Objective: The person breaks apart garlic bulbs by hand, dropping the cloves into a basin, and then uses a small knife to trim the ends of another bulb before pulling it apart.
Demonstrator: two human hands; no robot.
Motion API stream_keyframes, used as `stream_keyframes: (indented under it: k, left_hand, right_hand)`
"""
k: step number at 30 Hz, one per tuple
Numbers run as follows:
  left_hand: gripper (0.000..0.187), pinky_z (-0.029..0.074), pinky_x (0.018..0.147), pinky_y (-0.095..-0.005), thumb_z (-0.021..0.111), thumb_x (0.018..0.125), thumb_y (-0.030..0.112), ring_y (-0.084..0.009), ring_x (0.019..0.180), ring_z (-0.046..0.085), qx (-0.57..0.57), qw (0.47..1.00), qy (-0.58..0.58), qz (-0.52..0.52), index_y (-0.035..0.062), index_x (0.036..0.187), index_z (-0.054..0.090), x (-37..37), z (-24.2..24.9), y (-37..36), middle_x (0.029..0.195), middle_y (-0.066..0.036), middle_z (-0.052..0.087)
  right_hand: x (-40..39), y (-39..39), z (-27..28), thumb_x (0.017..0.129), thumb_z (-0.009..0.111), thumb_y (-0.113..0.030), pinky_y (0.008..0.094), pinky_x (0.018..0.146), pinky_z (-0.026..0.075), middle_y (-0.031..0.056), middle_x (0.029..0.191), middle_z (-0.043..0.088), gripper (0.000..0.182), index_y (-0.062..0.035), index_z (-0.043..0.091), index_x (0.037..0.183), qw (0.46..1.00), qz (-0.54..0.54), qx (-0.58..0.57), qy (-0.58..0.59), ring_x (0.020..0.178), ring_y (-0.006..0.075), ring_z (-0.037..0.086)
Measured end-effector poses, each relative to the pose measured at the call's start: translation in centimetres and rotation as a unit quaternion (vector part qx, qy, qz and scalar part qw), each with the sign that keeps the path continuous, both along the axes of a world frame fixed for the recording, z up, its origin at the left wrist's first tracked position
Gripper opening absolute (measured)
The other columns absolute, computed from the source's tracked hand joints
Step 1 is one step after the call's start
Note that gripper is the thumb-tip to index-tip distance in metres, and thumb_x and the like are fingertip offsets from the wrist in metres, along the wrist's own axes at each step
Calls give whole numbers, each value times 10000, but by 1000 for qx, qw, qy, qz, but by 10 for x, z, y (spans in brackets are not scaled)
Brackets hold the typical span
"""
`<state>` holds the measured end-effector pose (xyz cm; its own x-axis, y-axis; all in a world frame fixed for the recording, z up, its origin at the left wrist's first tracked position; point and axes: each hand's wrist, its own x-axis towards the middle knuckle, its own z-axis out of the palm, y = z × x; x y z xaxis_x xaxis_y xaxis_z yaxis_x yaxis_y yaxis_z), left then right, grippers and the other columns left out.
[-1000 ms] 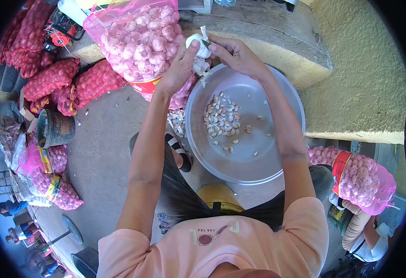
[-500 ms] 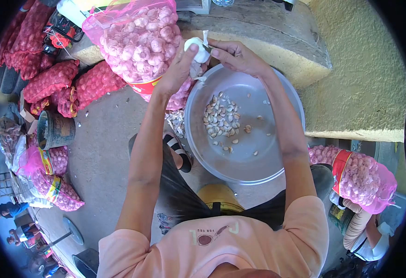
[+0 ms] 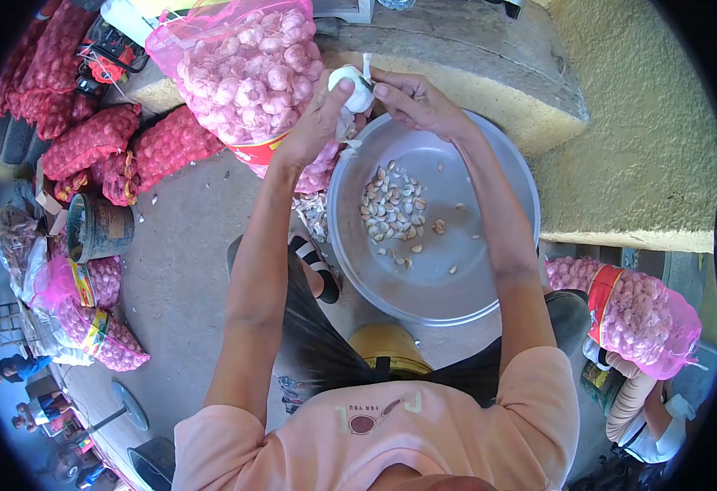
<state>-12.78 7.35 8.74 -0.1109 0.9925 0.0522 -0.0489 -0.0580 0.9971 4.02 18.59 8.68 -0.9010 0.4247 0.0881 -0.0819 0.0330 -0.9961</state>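
A white garlic bulb (image 3: 359, 100) with its stalk pointing up is held in my left hand (image 3: 319, 123), the thumb pressed on its side. My right hand (image 3: 420, 103) is closed, pinching a small dark blade (image 3: 366, 83) against the bulb near the stalk; its handle is hidden in the fingers. Loose papery skin hangs under the bulb. Below both hands, a wide metal basin (image 3: 448, 303) holds a heap of garlic cloves (image 3: 391, 209), with several more scattered about. Left of the bulb stands a pink net sack of garlic bulbs (image 3: 248, 82).
A concrete ledge (image 3: 530, 114) runs behind the basin. More garlic sacks (image 3: 92, 143) and a dark bucket (image 3: 101, 229) stand at left. Another garlic sack (image 3: 632, 315) lies at right near a person (image 3: 653, 417). Garlic skins (image 3: 313, 214) litter the floor by my foot.
Both hands stay at the bulb, shifting only slightly. The blade remains against the bulb near its stalk. The view has moved a little.
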Motion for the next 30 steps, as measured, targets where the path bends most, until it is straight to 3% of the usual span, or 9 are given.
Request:
stream_keyframes:
  k: [6, 11, 16, 19, 21, 23, 25, 27, 30]
  left_hand:
    - [370, 446, 614, -252, 523, 955, 361, -93, 748, 524, -9, 999, -39, -33, 84, 1146, 370, 0, -8, 8, 908, -41, 530]
    - [426, 433, 658, -243, 573, 939, 266, -92, 827, 485, 117, 982, 137, 58, 74, 1179, 278, 3, -11, 9, 952, -54, 472]
    - [433, 440, 704, -257, 563, 946, 271, -104, 857, 475, 79, 990, 112, 34, 57, 1190, 277, -5, -9, 9, 988, -70, 473]
    - [459, 443, 715, -262, 570, 942, 288, -109, 866, 476, 75, 990, 110, 36, 47, 1195, 272, -10, -14, 13, 1004, -78, 476]
    - [476, 444, 720, -264, 575, 939, 298, -112, 875, 477, 73, 989, 121, 37, 40, 1198, 270, -11, -17, 13, 1009, -82, 478]
    - [504, 451, 738, -276, 568, 941, 315, -127, 894, 481, 97, 972, 209, 49, 21, 1209, 259, -7, -17, 11, 1017, -89, 481]
    - [508, 449, 762, -282, 560, 944, 325, -136, 910, 484, 75, 978, 186, 55, 10, 1205, 258, -4, -15, 10, 1024, -96, 479]
    - [514, 448, 786, -289, 552, 947, 335, -145, 925, 488, 52, 983, 162, 64, 0, 1201, 256, -5, -16, 12, 1031, -103, 477]
    - [496, 437, 824, -297, 529, 958, 337, -160, 955, 494, 74, 977, 158, 122, -6, 1193, 259, -2, -22, 16, 1053, -119, 474]
  right_hand:
    - [-5, -5, 9, 946, 546, -385, 192, 452, 262, -88, 606, 345, 567, -87, 397, 1405, 999, -30, -19, -6, 513, 20, 310]
    - [-8, -16, 10, 945, 542, -396, 185, 452, 261, -83, 618, 344, 586, -108, 367, 1424, 998, -49, -41, -12, 513, 19, 311]
    - [-4, -10, -1, 933, 556, -414, 178, 457, 254, -81, 623, 326, 605, -114, 371, 1424, 997, -33, -73, 12, 523, 18, 306]
    - [-3, -8, 1, 916, 582, -419, 173, 485, 291, -64, 657, 468, 559, -76, 482, 1346, 997, -49, -56, 24, 576, 15, 413]
    - [-12, -11, 6, 886, 645, -365, 187, 544, 386, 9, 784, 624, 469, -24, 596, 1204, 986, -167, -5, 9, 688, 41, 543]
    - [-23, -11, 2, 866, 674, -337, 205, 583, 422, 43, 848, 650, 442, -13, 619, 1161, 982, -189, 3, 0, 734, 61, 573]
    - [-34, -8, -7, 847, 702, -310, 223, 622, 458, 76, 911, 676, 415, -1, 641, 1118, 977, -212, 14, -9, 780, 81, 603]
    - [-48, -8, -16, 817, 733, -256, 241, 656, 481, 58, 840, 672, 368, 10, 659, 1060, 962, -261, 21, 84, 759, 81, 604]
    - [-66, -7, -22, 822, 711, -215, 259, 618, 474, 58, 770, 663, 286, 25, 674, 974, 942, -322, 82, 49, 713, 78, 591]
